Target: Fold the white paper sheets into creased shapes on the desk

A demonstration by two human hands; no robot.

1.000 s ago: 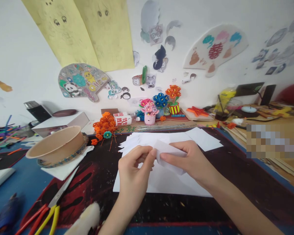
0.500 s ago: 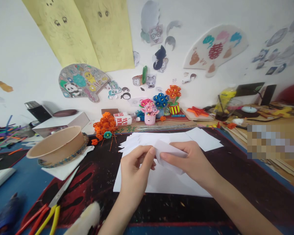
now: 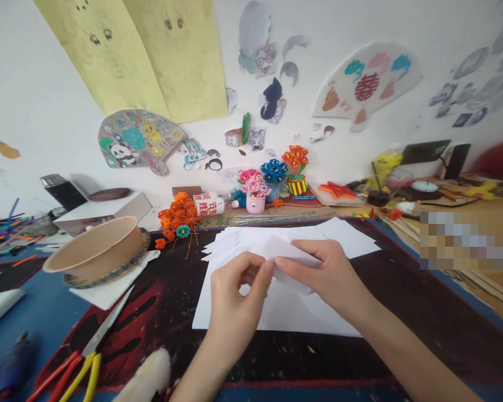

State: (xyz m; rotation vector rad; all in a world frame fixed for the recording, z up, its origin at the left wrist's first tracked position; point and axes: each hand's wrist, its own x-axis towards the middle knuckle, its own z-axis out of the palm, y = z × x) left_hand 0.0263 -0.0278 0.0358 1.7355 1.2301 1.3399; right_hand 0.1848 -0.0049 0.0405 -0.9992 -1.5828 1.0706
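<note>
A small folded piece of white paper (image 3: 298,258) is held up between my two hands, above larger white sheets (image 3: 230,296) spread on the dark mat. My left hand (image 3: 238,287) pinches its left edge between thumb and fingers. On the other side, my right hand (image 3: 324,273) grips the piece, thumb pressed along its near face and fingers behind. The two thumb tips almost meet. My right-hand fingers are partly hidden by the paper and the hand itself.
Scissors (image 3: 96,340) with red and yellow handles lie at left, near a round tan basket (image 3: 94,248). Orange pipe-cleaner flowers (image 3: 178,215) and a white bottle (image 3: 207,205) lie behind the paper. Small flower pots (image 3: 256,202) stand by the wall. Wooden sticks (image 3: 465,282) are at right.
My left hand has shifted slightly right along the paper, its thumb now closer to the right thumb. My right hand keeps its grip, and the view has moved a little.
</note>
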